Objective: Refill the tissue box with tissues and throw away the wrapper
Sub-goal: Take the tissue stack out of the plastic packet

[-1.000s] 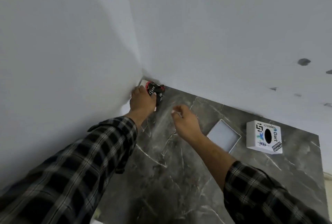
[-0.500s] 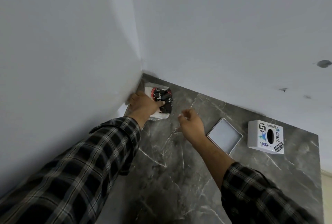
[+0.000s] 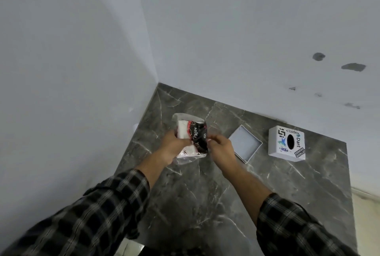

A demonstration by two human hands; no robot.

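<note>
A pack of white tissues (image 3: 192, 137) in a clear wrapper with a black and red printed band is held over the dark marble counter (image 3: 205, 204). My left hand (image 3: 174, 146) grips the pack's left side. My right hand (image 3: 221, 147) pinches the wrapper at its right edge. The white tissue box cover (image 3: 286, 143), with stickers and an oval slot on top, stands on the counter to the right. Its shallow white base tray (image 3: 244, 143) lies open between the cover and my right hand.
White walls (image 3: 226, 40) meet in a corner just behind the counter, close to the pack. The counter's right edge (image 3: 348, 183) drops to a pale floor. Both plaid sleeves reach in from the bottom.
My left hand has pulled the tissue pack out of the wall corner toward the counter's middle. My right hand has closed in and taken hold of the wrapper's right edge.
</note>
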